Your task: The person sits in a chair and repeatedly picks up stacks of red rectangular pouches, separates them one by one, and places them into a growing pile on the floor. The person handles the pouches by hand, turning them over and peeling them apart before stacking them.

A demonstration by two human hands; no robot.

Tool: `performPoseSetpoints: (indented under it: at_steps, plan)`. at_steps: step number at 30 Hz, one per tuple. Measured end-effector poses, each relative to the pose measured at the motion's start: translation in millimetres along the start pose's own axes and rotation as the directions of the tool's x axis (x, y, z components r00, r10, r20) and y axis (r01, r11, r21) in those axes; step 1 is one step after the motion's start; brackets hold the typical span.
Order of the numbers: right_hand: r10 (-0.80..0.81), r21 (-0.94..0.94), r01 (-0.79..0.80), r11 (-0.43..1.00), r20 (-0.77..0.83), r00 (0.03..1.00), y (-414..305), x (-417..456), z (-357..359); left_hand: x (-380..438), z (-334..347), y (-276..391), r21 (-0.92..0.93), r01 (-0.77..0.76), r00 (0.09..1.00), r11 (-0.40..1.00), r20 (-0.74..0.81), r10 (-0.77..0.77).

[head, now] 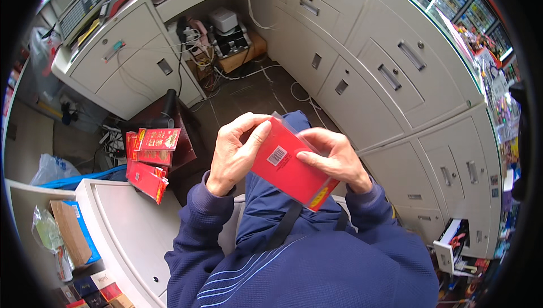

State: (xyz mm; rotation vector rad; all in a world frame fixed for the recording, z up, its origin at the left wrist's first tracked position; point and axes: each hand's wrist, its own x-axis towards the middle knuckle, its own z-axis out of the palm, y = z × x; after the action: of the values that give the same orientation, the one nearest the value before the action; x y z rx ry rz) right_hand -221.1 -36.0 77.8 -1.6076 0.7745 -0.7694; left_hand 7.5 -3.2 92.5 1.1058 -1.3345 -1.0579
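A pack of red paper envelopes (292, 170) in a clear plastic sleeve is held over my lap, its barcode side facing up. My left hand (242, 149) pinches the upper left corner between thumb and fingers. On the right edge, my right hand (335, 155) has its thumb on the red face and its fingers behind, where they are hidden. To my left, more red envelope packs (152, 151) lie in loose piles on a dark reddish-brown stand (186, 155). The top ones carry gold print, and one lower pack (146, 181) shows a barcode.
A black cylinder (169, 106) lies at the stand's back edge. Light cabinets with drawers (343, 87) curve around the front and right. One small drawer (445, 255) is pulled out at lower right. Cables and a white device (223, 19) sit under the desk. A cardboard box (72, 231) stands at left.
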Motion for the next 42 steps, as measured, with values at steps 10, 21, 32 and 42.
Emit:
performPoseSetpoints:
  at_steps: [10,21,32,42]
  plan:
    - [0.225,0.326,-0.147,0.934,-0.216,0.950,17,-25,-10,4,-3,-12,0.404,-0.236,0.969,0.884,0.167,0.183]
    - [0.304,0.376,-0.226,0.899,-0.164,0.938,15,-24,-3,-2,-16,-23,0.329,-0.297,0.953,0.896,0.162,0.256]
    - [0.290,0.335,-0.236,0.912,-0.121,0.949,19,-22,7,-9,-25,-32,0.468,-0.509,0.849,0.723,0.133,0.512]
    - [0.194,0.246,-0.162,0.956,-0.111,0.975,17,-19,21,-12,-24,-24,0.573,-0.463,0.842,0.676,0.047,0.537]
